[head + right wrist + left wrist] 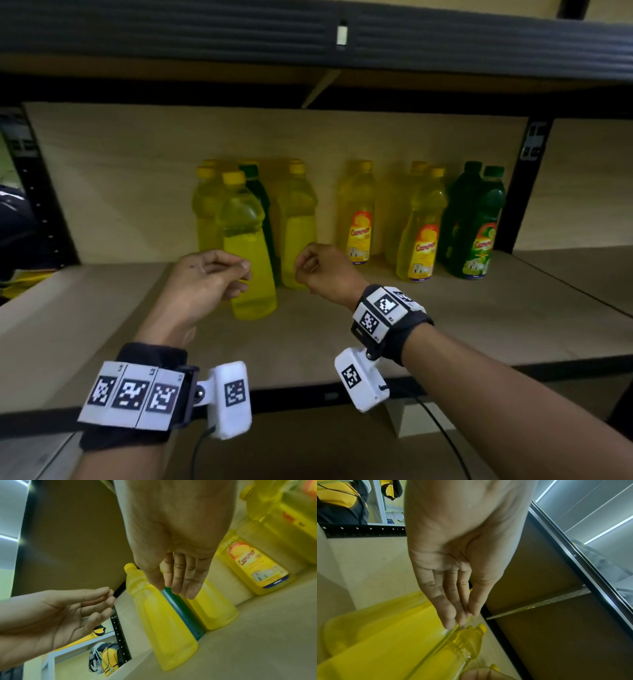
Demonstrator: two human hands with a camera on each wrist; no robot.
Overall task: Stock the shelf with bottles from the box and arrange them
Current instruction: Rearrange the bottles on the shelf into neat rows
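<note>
A bare yellow bottle [248, 260] stands upright near the front of the shelf board [445, 325], ahead of a cluster with a dark green bottle [257, 192] and more bare yellow bottles [298, 233]. My left hand [234, 274] hovers just left of the front bottle with fingers loosely bent, holding nothing. My right hand [305, 265] hangs just right of it, relaxed and empty. The right wrist view shows my right hand [175, 588] above the front bottle [164, 622] and green bottle [181, 612], with my left hand [68, 615] apart from them.
Labelled yellow bottles [358, 219] and labelled green bottles [479, 226] stand at the right rear. The upper shelf beam [308, 34] hangs overhead, and black uprights [527, 192] flank the bay. Bare board lies left of the bottles. A cardboard flap [411, 421] shows below the front edge.
</note>
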